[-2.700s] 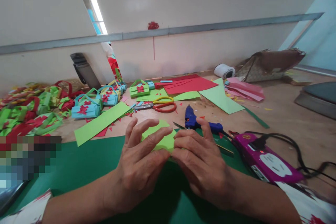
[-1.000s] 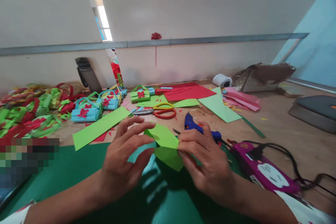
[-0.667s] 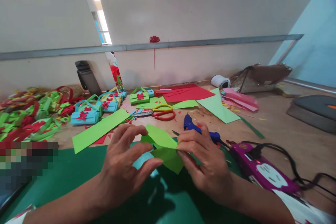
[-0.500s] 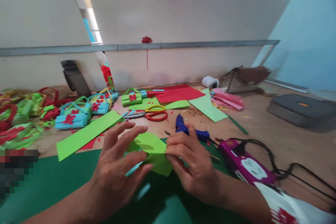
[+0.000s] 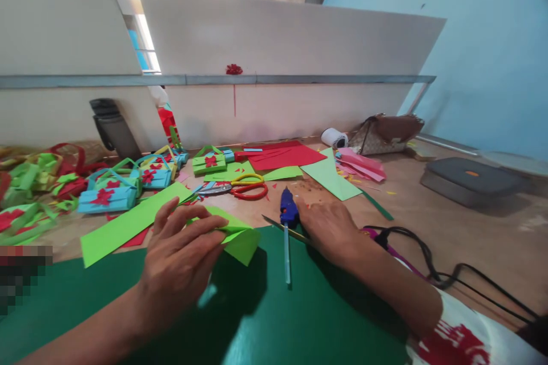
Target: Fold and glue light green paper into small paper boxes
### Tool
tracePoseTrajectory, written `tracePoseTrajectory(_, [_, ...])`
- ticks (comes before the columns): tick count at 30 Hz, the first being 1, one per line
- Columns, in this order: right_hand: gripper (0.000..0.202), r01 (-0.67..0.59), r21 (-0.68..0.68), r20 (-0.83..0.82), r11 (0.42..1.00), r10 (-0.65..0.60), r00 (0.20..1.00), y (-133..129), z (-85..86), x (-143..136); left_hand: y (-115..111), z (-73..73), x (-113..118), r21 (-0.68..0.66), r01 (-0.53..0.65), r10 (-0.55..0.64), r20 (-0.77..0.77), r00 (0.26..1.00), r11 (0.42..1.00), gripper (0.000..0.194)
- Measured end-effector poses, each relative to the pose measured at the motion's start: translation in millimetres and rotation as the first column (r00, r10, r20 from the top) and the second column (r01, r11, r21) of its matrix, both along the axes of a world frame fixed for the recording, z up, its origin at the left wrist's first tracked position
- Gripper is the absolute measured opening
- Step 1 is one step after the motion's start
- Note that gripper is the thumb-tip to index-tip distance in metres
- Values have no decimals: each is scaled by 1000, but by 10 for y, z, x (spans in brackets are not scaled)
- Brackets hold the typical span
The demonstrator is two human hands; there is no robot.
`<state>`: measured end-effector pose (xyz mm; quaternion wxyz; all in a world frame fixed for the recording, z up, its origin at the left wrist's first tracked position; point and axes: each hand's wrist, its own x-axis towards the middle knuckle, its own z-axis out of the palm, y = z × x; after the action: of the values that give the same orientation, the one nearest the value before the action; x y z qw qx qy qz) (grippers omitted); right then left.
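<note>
My left hand (image 5: 182, 248) pinches a folded piece of bright green paper (image 5: 242, 242) above the green mat (image 5: 325, 325). One corner of the paper sticks out past the fingertips. My right hand (image 5: 329, 231) is closed on the handle of a blue glue gun (image 5: 289, 206). A clear glue stick (image 5: 287, 256) juts from the gun's rear, over the mat. Partly under the gun and the right hand lies a thin pointed tool (image 5: 272, 220). Its kind I cannot make out.
Scissors (image 5: 248, 187) with red and yellow handles lie beyond the hands. Small paper bags (image 5: 107, 198) with red bows and a long green strip (image 5: 128, 225) are to the left. Red paper (image 5: 291, 157) lies behind. Black cables (image 5: 428, 245) and a dark case (image 5: 473, 182) are on the right.
My right hand has let go of the green paper and gripped the glue gun, which has turned so its glue stick points toward me. My left hand keeps the paper, slightly further left.
</note>
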<state>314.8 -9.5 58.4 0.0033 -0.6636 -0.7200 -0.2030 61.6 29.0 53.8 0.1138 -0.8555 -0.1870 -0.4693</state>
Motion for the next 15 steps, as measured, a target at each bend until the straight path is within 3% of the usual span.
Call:
tracePoseTrajectory(5, [43,26,-111,-23,994,-28,999,96,-147,90,1,11,24,-65,-17,22,71,997,998,12])
tracePoseTrajectory(8, [45,4,-128,-55,992,-11,998,111,-137,126,5,11,23,-91,-22,28,63,998,996,11])
tracePoseTrajectory(12, [45,-59,-60,-132,996,50,990,71,58,178,17,12,10,-106,-25,32,70,997,994,13])
tracePoseTrajectory(14, [42,-21,54,-335,998,38,941,24,194,174,22,11,8,-103,-29,38,82,996,994,14])
tracePoseTrajectory(15, [40,-16,50,-440,999,36,897,-5,256,161,23,7,7,-92,-34,41,86,995,995,14])
